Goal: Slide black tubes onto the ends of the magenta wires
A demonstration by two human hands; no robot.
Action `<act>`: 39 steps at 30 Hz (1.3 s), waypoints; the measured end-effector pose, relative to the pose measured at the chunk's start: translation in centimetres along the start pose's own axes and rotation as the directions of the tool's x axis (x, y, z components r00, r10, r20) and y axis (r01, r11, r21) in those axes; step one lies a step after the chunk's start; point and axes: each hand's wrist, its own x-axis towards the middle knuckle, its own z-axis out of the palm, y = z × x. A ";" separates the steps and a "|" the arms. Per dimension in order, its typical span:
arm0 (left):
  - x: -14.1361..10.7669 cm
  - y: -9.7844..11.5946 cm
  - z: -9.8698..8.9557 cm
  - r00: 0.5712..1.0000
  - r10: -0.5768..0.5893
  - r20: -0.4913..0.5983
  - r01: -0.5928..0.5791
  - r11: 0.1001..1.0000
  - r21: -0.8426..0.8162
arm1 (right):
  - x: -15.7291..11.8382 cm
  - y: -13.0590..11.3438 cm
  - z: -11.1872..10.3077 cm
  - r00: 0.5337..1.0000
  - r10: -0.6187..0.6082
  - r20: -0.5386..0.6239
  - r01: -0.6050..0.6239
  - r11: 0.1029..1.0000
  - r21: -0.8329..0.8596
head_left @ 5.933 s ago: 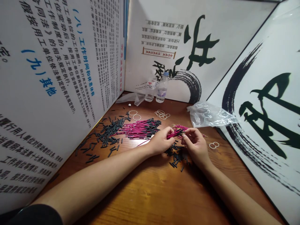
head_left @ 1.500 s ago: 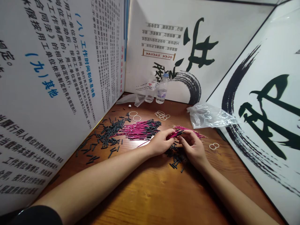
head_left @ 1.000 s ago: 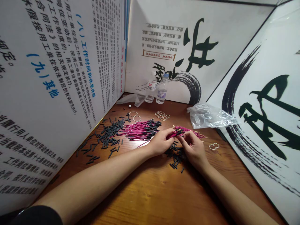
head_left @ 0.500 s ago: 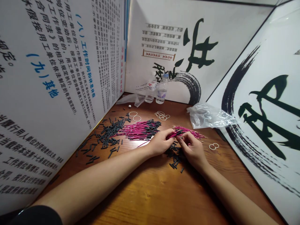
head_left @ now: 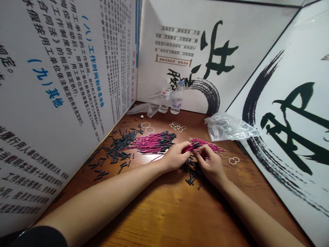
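Note:
My left hand [head_left: 177, 156] is closed round a few pink sticks [head_left: 189, 148] with black ends. Close against it, my right hand [head_left: 210, 161] has its thumb and fingers pinched at the black ends; what exactly lies between the fingertips is too small to make out. Left of my hands lies a pile of pink sticks with black sleeves [head_left: 154, 142]. More pink sticks [head_left: 212, 145] lie behind my right hand. Small black tubes [head_left: 120, 147] are heaped at the left, and others [head_left: 191, 176] lie below my hands.
Two plastic bottles [head_left: 177, 99] stand at the back by the printed panels [head_left: 174, 17]. A clear plastic bag [head_left: 226, 127] lies at the back right. Pale rubber bands [head_left: 177, 127] lie behind the sticks, and two more rings [head_left: 234, 160] at the right on the wooden table [head_left: 159, 212].

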 end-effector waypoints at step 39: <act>0.1 0.3 -0.3 0.981 -0.094 -0.167 0.091 0.996 -0.027 | 0.3 0.7 -0.3 0.969 -0.182 0.164 0.231 0.901 -0.368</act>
